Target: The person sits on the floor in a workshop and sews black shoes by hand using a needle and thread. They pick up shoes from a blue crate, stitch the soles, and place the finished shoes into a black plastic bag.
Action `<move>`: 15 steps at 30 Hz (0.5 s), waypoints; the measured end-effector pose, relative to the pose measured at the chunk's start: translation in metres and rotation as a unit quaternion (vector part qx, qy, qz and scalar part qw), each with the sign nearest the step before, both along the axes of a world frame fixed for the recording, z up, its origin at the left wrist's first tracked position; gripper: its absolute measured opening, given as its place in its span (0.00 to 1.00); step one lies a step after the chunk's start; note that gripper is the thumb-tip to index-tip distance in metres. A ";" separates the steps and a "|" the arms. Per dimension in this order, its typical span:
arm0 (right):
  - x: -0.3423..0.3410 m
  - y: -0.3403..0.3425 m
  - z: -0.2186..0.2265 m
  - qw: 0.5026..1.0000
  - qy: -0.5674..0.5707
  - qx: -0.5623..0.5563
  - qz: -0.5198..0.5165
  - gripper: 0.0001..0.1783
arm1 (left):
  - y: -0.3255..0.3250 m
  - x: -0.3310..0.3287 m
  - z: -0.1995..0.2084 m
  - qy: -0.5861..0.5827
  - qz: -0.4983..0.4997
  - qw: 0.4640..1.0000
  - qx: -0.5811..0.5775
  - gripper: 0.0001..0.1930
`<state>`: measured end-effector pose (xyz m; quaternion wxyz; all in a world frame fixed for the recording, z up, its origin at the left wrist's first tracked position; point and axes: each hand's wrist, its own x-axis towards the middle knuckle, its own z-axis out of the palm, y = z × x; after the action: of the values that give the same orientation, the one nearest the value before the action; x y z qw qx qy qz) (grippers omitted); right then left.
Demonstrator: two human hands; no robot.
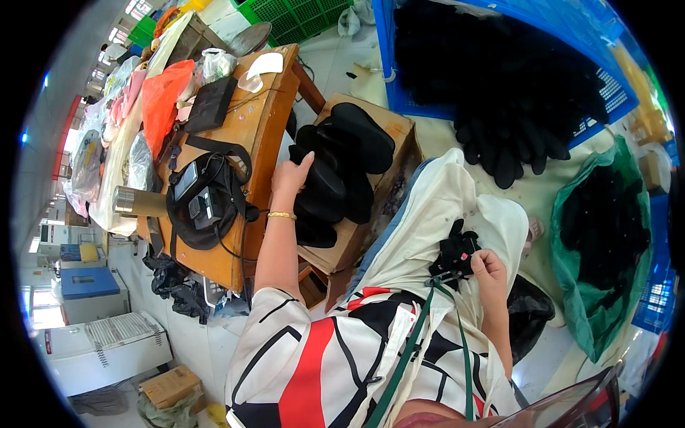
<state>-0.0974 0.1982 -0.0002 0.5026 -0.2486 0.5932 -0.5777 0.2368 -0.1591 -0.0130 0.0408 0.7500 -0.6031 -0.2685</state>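
The left hand [291, 175] is laid flat, fingers together, on black insoles [335, 167] in a box [391, 187]; a black piece [455, 251] is pinched by the right hand [488, 268].

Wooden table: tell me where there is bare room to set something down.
On the wooden table, the bare patch is the strip of wood along its right edge, between the black strap and the cardboard box. Its left side is crowded: orange bag, black pouch, black bag. The box top is covered with black pieces, where the left hand rests.
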 end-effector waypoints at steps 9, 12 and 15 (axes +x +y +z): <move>0.005 0.012 0.005 1.000 0.019 -0.006 0.008 0.07 | 0.014 -0.015 -0.046 0.578 0.236 0.781 -0.019 0.28; 0.009 0.013 0.013 0.999 0.028 -0.043 -0.015 0.06 | 0.044 -0.052 -0.011 0.653 0.201 0.725 -0.088 0.20; 0.029 -0.002 0.038 0.988 0.060 -0.128 -0.064 0.04 | 0.085 -0.102 0.021 0.683 0.181 0.706 -0.046 0.17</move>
<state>-0.0685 0.1961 0.0379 0.3921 -0.3068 0.5578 -0.6641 0.1348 -0.0741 0.0079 0.5235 0.4538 -0.2749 -0.6666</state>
